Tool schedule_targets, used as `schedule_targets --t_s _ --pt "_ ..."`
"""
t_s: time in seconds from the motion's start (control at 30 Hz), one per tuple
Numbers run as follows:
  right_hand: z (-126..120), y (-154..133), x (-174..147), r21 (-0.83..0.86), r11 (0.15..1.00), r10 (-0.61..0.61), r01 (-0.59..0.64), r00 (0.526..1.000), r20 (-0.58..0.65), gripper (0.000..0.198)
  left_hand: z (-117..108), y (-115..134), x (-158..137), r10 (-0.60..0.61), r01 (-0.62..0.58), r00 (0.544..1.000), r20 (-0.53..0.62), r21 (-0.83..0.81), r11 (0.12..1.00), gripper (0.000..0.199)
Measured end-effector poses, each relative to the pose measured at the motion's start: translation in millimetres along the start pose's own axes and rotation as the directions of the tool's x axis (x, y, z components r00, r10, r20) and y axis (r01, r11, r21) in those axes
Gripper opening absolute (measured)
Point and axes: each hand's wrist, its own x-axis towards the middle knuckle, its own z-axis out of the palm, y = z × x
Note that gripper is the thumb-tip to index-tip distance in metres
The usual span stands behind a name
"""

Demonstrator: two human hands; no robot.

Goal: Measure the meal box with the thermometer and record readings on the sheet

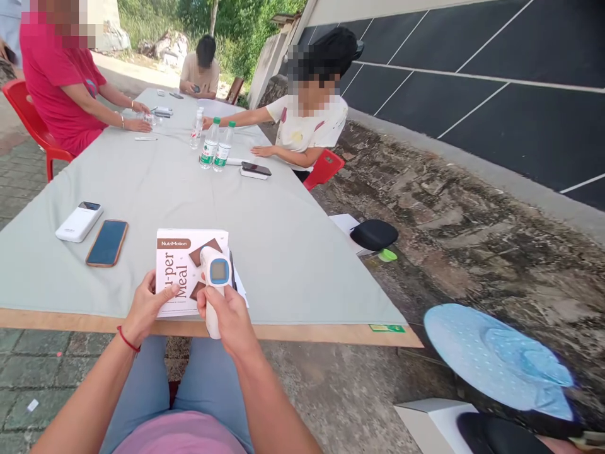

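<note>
A white and brown NutriMotion box (pixel 170 268) is at the table's near edge, its printed face toward me. My left hand (pixel 145 308) grips its left side, thumb on the front and the other fingers partly hidden along the edge. In front of the box's right half, my right hand (pixel 230 316) is wrapped round the handle of a white infrared thermometer (pixel 208 257). The thermometer's blue-framed screen faces me, and I cannot make out a reading. Something white and a dark, thin item show partly behind it, at the box's right.
On the grey tablecloth (pixel 293 265) lie a phone (pixel 107 243) and a white power bank (pixel 79 222). Two water bottles (pixel 209 145) stand farther off, near another phone (pixel 256 169). Three people sit around the table. A blue hat (pixel 472 353) is at the lower right.
</note>
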Motion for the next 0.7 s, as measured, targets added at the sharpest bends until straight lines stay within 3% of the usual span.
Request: schedule_targets --t_s 0.2,0.37,0.53,0.7 --pt "-2.0 -10.2 1.9 -0.014 1.000 -0.020 0.020 1.000 -0.003 0.033 1.2 -1.5 9.8 0.036 -0.037 0.999 0.026 0.039 0.999 0.066" --pt "-11.4 -18.4 6.5 0.129 0.991 -0.018 0.017 1.000 0.006 0.033 8.1 15.2 38.6 0.115 -0.117 0.993 0.028 0.101 0.988 0.071" --pt "-37.8 -23.8 11.5 0.177 0.983 -0.034 0.042 0.998 -0.046 0.030 33.1 37.2 105.9 0.209 -0.210 0.977 0.037 0.030 0.977 0.068" --pt "-65.6 -29.0 24.0 0.210 0.977 -0.010 0.039 0.991 -0.137 0.037 64.4 35.1 199.0 0.293 -0.292 0.956 -0.010 0.055 0.955 0.074"
